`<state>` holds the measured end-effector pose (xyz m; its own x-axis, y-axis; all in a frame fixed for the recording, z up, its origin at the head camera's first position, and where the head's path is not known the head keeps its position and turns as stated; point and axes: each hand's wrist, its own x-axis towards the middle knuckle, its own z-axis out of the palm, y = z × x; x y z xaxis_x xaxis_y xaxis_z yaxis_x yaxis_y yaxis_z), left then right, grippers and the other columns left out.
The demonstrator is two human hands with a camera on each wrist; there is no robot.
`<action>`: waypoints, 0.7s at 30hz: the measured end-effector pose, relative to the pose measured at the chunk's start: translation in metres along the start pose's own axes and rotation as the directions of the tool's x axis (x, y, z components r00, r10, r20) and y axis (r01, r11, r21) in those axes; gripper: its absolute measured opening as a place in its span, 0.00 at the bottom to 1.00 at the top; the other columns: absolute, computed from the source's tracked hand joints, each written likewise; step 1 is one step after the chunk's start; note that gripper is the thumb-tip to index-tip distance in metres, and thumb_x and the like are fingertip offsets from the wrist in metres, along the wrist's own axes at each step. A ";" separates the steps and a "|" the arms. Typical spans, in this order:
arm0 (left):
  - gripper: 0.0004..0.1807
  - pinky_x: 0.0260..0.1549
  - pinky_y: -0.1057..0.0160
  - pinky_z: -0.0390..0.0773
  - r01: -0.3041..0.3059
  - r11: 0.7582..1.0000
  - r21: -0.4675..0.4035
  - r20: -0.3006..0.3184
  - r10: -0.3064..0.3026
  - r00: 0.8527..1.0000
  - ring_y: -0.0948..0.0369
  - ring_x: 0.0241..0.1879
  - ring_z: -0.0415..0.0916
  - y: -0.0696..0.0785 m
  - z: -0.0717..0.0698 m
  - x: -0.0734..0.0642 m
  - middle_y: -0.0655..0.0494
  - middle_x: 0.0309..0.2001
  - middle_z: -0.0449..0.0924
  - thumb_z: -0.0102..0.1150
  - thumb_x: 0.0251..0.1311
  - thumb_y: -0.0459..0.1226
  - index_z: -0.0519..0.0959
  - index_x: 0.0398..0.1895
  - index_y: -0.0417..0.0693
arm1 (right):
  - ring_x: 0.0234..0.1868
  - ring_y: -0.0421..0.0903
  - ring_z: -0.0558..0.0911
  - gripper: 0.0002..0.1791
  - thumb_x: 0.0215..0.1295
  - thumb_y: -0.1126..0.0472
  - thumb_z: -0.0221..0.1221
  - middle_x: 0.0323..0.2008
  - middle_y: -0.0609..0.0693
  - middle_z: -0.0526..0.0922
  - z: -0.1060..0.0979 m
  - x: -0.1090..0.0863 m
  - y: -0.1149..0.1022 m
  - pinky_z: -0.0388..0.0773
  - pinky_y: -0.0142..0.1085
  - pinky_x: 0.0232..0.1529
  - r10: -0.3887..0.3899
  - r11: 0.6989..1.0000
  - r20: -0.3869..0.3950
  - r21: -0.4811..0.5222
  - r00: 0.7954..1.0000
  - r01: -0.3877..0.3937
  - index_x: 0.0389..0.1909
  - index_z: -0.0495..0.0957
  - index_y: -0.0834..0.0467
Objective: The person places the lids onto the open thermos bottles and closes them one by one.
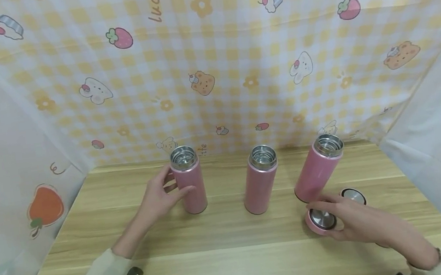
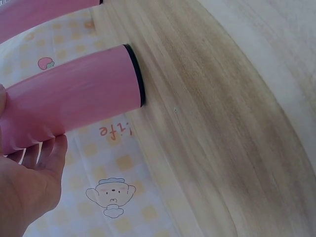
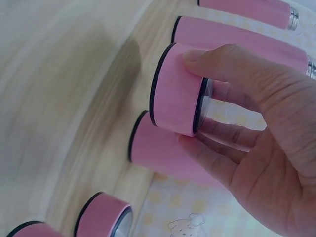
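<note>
Three pink bottles with open metal mouths stand in a row on the wooden table. My left hand [image 1: 162,191] holds the left bottle [image 1: 194,192], thumb across its front and fingers behind. In the left wrist view, fingertips press against the side of this bottle [image 2: 84,94]. The middle bottle [image 1: 259,188] is untouched. My right hand [image 1: 357,219] pinches a pink lid [image 3: 173,94] between thumb and fingers, in front of the right bottle [image 1: 315,174]. The silvery inner side of this lid [image 1: 323,218] faces up in the head view.
A second pink lid [image 1: 353,195] lies beyond my right hand, its metal side up. Another lid [image 3: 34,230] shows partly at the lower edge of the right wrist view. A checked cloth [image 1: 227,62] hangs behind the table [image 1: 221,267], with white cloth walls at both sides.
</note>
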<state>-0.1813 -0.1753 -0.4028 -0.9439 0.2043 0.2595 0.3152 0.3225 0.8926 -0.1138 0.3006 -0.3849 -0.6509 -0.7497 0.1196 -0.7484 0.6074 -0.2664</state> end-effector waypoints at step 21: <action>0.42 0.54 0.51 0.79 -0.001 1.000 -0.005 -0.017 0.000 1.000 0.43 0.61 0.73 -0.001 0.001 -0.001 0.41 0.63 0.74 0.76 0.56 0.36 0.67 0.73 0.43 | 0.46 0.43 0.78 0.34 0.50 0.62 0.77 0.54 0.51 0.74 -0.005 0.029 -0.018 0.82 0.35 0.41 -0.148 0.988 -0.065 -0.040 0.987 0.146 0.60 0.79 0.62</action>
<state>-0.1802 -0.1746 -0.4043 -0.9453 0.1890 0.2660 0.3152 0.3180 0.8942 -0.1197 0.2691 -0.3715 -0.5395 -0.8127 0.2199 -0.8399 0.5014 -0.2075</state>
